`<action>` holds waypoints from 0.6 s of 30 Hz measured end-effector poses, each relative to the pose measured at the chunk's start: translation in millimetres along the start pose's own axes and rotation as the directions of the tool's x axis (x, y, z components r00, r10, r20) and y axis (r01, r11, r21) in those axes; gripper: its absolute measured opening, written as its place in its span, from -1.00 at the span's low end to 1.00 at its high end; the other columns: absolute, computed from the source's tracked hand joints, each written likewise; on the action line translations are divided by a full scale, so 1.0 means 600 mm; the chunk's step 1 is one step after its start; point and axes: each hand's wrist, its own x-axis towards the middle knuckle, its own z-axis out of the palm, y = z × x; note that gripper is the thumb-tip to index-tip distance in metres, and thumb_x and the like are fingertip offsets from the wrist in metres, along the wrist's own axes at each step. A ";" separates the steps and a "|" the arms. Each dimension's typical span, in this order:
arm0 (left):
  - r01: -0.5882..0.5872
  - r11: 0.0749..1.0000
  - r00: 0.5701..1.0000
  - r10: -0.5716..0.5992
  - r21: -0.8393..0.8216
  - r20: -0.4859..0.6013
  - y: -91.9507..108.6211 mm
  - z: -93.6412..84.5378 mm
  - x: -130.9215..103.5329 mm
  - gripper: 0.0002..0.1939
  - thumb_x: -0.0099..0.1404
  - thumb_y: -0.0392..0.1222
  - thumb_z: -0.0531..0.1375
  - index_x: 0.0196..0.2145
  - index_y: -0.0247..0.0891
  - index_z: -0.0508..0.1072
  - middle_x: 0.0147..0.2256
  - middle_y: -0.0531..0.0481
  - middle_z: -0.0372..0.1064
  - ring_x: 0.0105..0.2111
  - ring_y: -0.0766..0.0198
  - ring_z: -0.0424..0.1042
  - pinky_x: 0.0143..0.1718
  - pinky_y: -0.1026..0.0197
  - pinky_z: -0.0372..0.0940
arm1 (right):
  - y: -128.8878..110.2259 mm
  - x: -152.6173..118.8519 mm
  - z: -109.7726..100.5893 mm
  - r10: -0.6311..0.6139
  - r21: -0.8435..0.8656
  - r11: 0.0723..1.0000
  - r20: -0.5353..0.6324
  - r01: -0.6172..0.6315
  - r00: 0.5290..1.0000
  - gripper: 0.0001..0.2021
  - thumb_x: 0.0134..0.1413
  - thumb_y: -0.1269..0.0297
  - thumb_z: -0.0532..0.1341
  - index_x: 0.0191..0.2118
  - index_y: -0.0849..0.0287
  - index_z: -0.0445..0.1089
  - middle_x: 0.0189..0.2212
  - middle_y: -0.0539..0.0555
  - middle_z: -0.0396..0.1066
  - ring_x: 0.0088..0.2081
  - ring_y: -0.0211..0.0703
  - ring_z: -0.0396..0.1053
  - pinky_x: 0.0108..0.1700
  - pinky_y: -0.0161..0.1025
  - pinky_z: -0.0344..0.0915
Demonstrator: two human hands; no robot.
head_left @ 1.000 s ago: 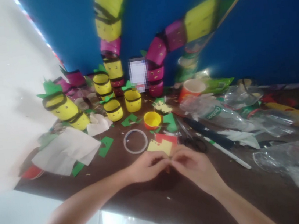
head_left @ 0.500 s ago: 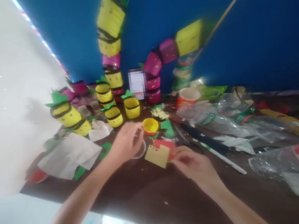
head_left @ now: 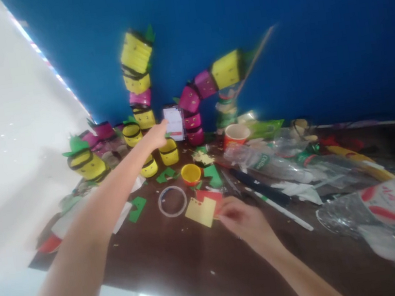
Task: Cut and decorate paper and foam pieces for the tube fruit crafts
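Note:
My left hand (head_left: 157, 135) is stretched far forward to the upright phone (head_left: 175, 124), a finger extended at the left edge of its lit screen. It holds nothing that I can see. My right hand (head_left: 242, 215) is closed, thumb and fingers pinched at the edge of a red paper (head_left: 209, 196). A pale yellow card (head_left: 201, 211) with small holes lies against that paper. Left of the card, a clear ring (head_left: 172, 201), like a tape roll, lies flat. Behind these stands a small red cup with a yellow inside (head_left: 191, 174).
Yellow and purple cups with drawn faces (head_left: 88, 166) stand along the back, some stacked in leaning columns (head_left: 140, 94). To the right lie plastic bottles (head_left: 389, 206), a white stick (head_left: 283, 209) and a red-and-white cup (head_left: 237, 135). Green paper scraps (head_left: 138, 209) are scattered about.
My left hand has moved forward from beside the clear ring to the phone, uncovering the ring. My right hand has stayed at the red paper. The view has shifted slightly.

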 end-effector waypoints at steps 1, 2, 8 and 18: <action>0.004 1.000 1.000 -0.004 -0.006 0.010 -0.001 0.005 0.003 -0.28 0.04 -0.50 0.10 0.16 -0.36 -0.02 -0.07 -0.29 0.30 -0.20 0.11 0.38 -0.21 0.19 0.27 | -0.004 -0.001 0.001 0.006 0.001 1.000 -0.003 -0.006 1.000 -0.85 -0.09 0.24 0.25 -0.56 0.17 0.37 -0.39 0.07 0.32 -0.34 -0.21 0.33 -0.37 -0.33 0.31; 0.002 1.000 1.000 -0.002 -0.010 0.012 -0.003 0.009 0.005 -0.30 0.04 -0.50 0.09 0.15 -0.35 0.01 -0.08 -0.28 0.31 -0.20 0.11 0.38 -0.21 0.19 0.26 | -0.006 -0.001 0.001 0.009 0.002 1.000 -0.006 -0.009 1.000 -0.84 -0.10 0.23 0.25 -0.57 0.18 0.36 -0.40 0.07 0.32 -0.35 -0.21 0.33 -0.37 -0.33 0.31; -0.047 0.999 0.998 0.047 -0.020 -0.038 0.000 0.000 0.000 -0.40 0.05 -0.50 0.06 0.08 -0.33 0.13 -0.16 -0.20 0.34 -0.19 0.13 0.37 -0.18 0.18 0.24 | 0.008 0.000 -0.007 -0.013 -0.021 1.000 -0.004 0.013 1.000 -0.87 -0.09 0.26 0.23 -0.54 0.16 0.36 -0.38 0.07 0.34 -0.32 -0.20 0.34 -0.34 -0.32 0.32; -0.076 0.986 0.997 0.076 -0.145 -0.005 0.038 -0.101 -0.034 -0.45 -0.01 -0.42 0.15 -0.02 -0.23 0.18 -0.16 -0.11 0.33 -0.26 0.21 0.38 -0.37 0.31 0.25 | -0.024 0.050 -0.031 -0.035 -0.129 0.991 -0.083 0.024 0.996 -0.85 -0.12 0.20 0.27 -0.52 0.17 0.43 -0.32 0.10 0.38 -0.28 -0.16 0.37 -0.21 -0.22 0.36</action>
